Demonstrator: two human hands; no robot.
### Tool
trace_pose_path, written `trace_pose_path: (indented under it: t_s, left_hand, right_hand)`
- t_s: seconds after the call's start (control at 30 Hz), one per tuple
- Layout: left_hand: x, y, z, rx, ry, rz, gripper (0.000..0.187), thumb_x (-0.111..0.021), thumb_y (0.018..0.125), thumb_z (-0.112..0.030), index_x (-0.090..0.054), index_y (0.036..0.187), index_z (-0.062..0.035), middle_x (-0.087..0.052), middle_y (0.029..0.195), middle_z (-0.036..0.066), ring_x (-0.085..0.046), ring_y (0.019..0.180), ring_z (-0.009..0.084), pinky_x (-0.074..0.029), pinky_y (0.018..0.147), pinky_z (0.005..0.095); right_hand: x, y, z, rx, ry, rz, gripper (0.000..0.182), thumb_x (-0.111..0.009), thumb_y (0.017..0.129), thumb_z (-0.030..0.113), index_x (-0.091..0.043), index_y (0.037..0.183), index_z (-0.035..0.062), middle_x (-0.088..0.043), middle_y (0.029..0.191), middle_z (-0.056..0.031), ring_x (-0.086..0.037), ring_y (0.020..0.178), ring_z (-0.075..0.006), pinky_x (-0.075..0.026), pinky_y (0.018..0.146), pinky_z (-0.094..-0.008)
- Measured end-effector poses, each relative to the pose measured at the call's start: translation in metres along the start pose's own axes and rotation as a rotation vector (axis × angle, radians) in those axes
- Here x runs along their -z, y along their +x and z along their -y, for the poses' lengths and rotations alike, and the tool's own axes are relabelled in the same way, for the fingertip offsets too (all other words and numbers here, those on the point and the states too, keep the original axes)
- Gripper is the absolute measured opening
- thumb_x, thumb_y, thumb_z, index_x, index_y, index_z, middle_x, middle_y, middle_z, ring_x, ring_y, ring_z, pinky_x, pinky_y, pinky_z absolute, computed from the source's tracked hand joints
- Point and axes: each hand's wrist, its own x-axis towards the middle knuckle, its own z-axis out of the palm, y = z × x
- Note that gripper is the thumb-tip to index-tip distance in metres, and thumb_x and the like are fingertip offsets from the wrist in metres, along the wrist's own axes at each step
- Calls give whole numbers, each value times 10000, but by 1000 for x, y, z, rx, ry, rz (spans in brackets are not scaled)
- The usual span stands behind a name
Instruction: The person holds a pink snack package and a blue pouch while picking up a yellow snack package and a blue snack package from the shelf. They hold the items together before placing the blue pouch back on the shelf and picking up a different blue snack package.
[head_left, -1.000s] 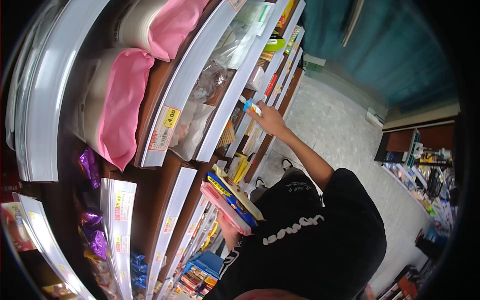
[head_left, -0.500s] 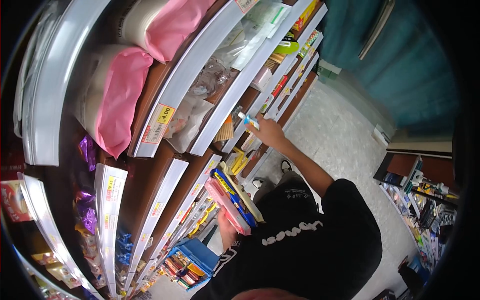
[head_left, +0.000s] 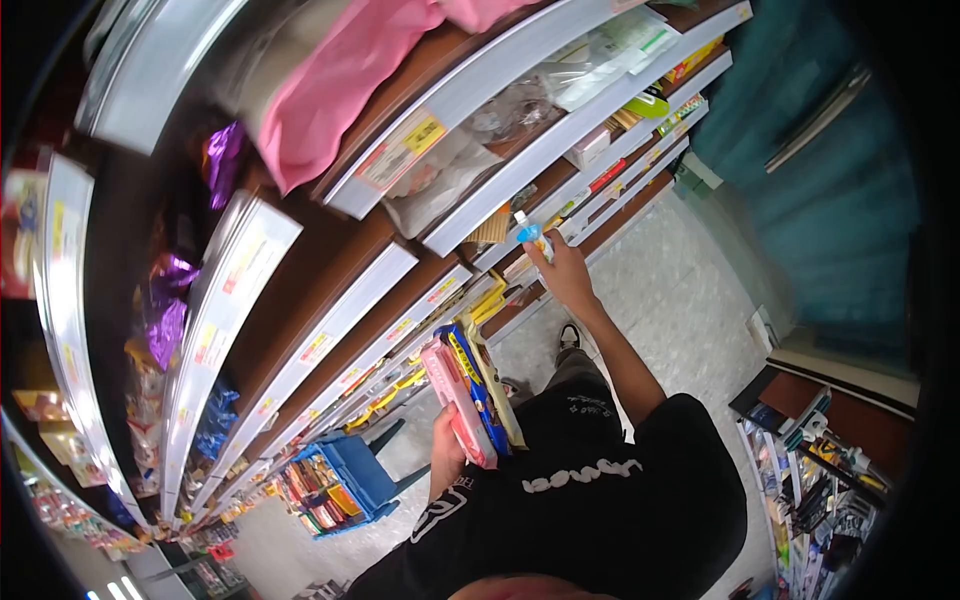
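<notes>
My left hand (head_left: pixel 448 442) is wrapped round several flat packs held together against my body: a pink pack (head_left: pixel 458 405), a blue pack with yellow print (head_left: pixel 478 390) and a cream one (head_left: pixel 495 385). My right hand (head_left: pixel 566 272) grips a small bottle (head_left: pixel 534 238) with a white cap and a blue and white label, close in front of the shelf edges. Its fingers close round the bottle's lower part.
Tilted store shelves (head_left: pixel 480 232) with price tags fill the left and upper view. A blue basket (head_left: pixel 355 480) of packaged goods stands on the floor at lower left. Another stocked rack (head_left: pixel 800 480) is at right, and a teal curtain (head_left: pixel 800 120) hangs at upper right.
The view has turned, so the shelves sit differently and more of the blue basket shows. My right hand and the bottle appear slightly further right. Both hands keep their hold.
</notes>
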Motion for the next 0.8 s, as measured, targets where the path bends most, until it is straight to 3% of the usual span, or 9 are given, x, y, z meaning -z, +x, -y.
trace_pose_path:
  t_s: [0.1,0.17,0.37,0.5,0.63,0.8]
  left_hand:
    - [10,-12,-5,24,-22,-29,758,-574,851,-403,-313,1438,0,-467,1376,216,-455,1275,406,-403,1040,532]
    - [17,-29,-4,-2,-57,13,747,-568,853,-378,-305,1444,-5,-453,1391,219,-437,1291,412,-394,1046,540]
    - [71,-92,-12,-134,-155,14,781,-607,840,-379,-295,1446,3,-442,1400,218,-416,1308,411,-391,1050,540]
    - [132,-152,-5,-239,-213,22,832,-659,820,-406,-295,1445,5,-443,1398,216,-423,1301,412,-397,1044,537]
    - [207,-196,12,-328,-270,-123,842,-669,815,-404,-290,1447,3,-437,1402,214,-414,1309,409,-394,1051,533]
    - [255,-247,6,-437,-274,44,848,-683,808,-404,-290,1448,-11,-446,1390,219,-428,1297,405,-400,1046,532]
  right_hand:
    - [-14,-18,23,39,4,-7,567,-575,887,523,-565,1114,3,-636,683,-236,-643,684,-427,-494,604,-491]
    - [-33,-31,40,173,53,10,566,-577,890,513,-566,1098,-13,-636,701,-249,-639,701,-434,-491,620,-496]
    - [-82,-65,100,140,17,165,584,-578,889,514,-588,1079,-38,-631,724,-273,-645,752,-439,-491,646,-491]
    - [-125,-87,110,289,-132,71,622,-557,890,538,-585,1078,-54,-639,757,-290,-638,777,-463,-495,685,-518]
    - [-156,-112,130,270,-268,81,664,-517,898,568,-565,1097,-64,-641,811,-311,-629,819,-481,-495,708,-532]
    - [-216,-142,137,304,-237,4,716,-493,899,595,-549,1171,-65,-644,870,-316,-620,883,-482,-479,767,-515]
